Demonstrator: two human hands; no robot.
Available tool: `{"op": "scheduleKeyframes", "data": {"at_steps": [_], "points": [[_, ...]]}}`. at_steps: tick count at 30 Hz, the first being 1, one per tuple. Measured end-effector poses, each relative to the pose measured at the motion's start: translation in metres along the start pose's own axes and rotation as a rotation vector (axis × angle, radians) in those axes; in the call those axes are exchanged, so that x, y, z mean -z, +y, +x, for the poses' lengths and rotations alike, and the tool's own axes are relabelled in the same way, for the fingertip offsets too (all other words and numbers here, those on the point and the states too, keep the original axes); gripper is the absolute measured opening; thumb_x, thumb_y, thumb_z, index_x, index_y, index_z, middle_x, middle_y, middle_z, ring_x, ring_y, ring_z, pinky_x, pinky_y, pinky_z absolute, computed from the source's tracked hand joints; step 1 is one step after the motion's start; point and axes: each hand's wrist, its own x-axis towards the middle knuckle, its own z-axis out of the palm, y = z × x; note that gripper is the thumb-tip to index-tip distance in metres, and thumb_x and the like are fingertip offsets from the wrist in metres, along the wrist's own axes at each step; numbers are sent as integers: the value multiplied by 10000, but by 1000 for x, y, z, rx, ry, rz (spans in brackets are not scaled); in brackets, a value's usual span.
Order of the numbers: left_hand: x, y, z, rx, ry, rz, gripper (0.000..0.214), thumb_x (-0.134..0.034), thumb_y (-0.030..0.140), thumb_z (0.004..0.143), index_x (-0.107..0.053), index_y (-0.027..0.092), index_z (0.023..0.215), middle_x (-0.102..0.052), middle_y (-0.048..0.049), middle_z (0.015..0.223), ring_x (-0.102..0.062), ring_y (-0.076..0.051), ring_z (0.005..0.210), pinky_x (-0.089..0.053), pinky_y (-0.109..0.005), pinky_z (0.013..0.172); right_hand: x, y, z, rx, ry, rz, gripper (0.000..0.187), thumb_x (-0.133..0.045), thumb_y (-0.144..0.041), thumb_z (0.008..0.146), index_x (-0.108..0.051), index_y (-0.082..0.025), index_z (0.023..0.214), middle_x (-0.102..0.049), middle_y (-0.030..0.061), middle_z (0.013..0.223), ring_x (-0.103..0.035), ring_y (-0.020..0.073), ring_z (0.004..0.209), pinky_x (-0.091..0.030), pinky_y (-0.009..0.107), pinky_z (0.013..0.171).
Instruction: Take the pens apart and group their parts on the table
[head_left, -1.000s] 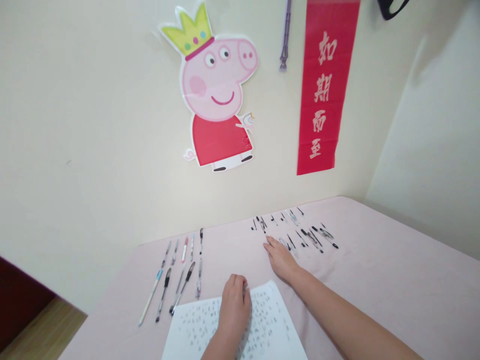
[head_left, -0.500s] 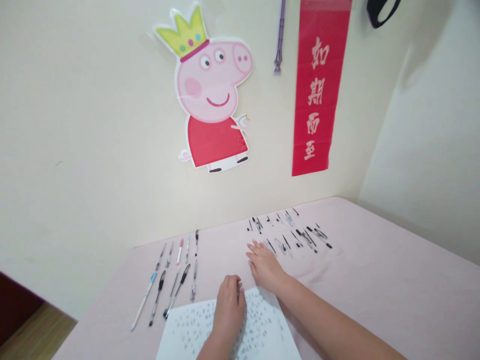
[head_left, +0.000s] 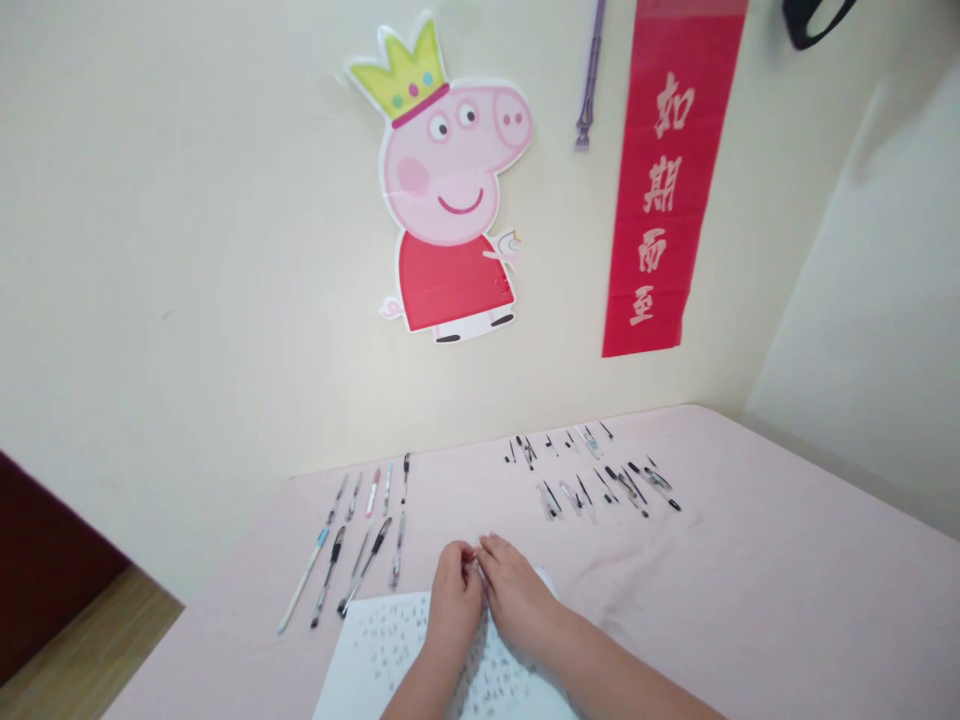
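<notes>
Both hands are meeting over the paper [head_left: 390,650]: left hand [head_left: 452,598] & right hand [head_left: 516,592], fingers [head_left: 480,552] pinching sth small btwn them, too tiny to ID. Pens [head_left: 352,545] lying sorted left of fingers, pen parts [head_left: 592,480] beyond, on counter [head_left: 750,600].

On the cream wall [head_left: 187,200] hangs a cartoon pig sticker [head_left: 450,190] with a yellow-green crown and a red dress. To the right of it hangs a red banner [head_left: 671,180] with pale characters, and between these two a thin purple strip [head_left: 591,75] hangs down. At the lower left, a piece of wooden floor [head_left: 82,665] is visible beside a dark red surface [head_left: 45,570].
</notes>
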Motion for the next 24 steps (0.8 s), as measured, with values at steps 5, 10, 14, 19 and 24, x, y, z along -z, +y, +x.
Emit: {"op": "scheduleKeyframes", "data": {"at_steps": [5, 10, 14, 19, 24], "points": [[6, 10, -2, -85, -63, 89, 140, -378, 169, 797, -516, 188, 814, -565, -43, 805, -555, -185, 777, -443, -331, 729, 1, 4, 0, 17, 27, 50, 441, -322, -172, 887, -472, -108, 1297, -418, 133, 1386, -333, 224, 1301, -248, 373, 1091], [29, 26, 5, -172, -112, 376, 192, -370, 145, 813, -556, 180, 847, -579, -67, 865, -539, -207, 866, -404, -349, 796, 0, 2, 0, 18, 55, 49, 415, -341, -159, 878, -532, -105, 1242, -448, 141, 1361, -361, 225, 1284, -249, 367, 1091], [49, 25, 16, -128, -125, 668, 225, -370, 117, 818, -584, 175, 856, -591, -73, 866, -534, -213, 884, -374, -334, 803, 2, 2, -1, 24, 36, 36, 429, -371, -113, 838, -545, -105, 1229, -444, 138, 1366, -353, 224, 1290, -251, 375, 1091], [65, 13, 32, -50, -98, 917, 221, -388, 141, 825, -585, 159, 924, -591, -92, 918, -529, -225, 916, -361, -326, 804, 1, 3, -1, 11, 28, 32, 437, -373, -117, 837, -534, -106, 1243, -431, 134, 1377, -338, 223, 1300, -244, 370, 1093], [67, 0, 46, 78, -57, 1043, 232, -373, 125, 829, -564, 129, 961, -574, -125, 965, -539, -237, 912, -378, -317, 770, 0, 4, -2, 14, 22, 42, 439, -367, -124, 842, -528, -107, 1250, -421, 130, 1384, -334, 227, 1301, -239, 370, 1094]]}}
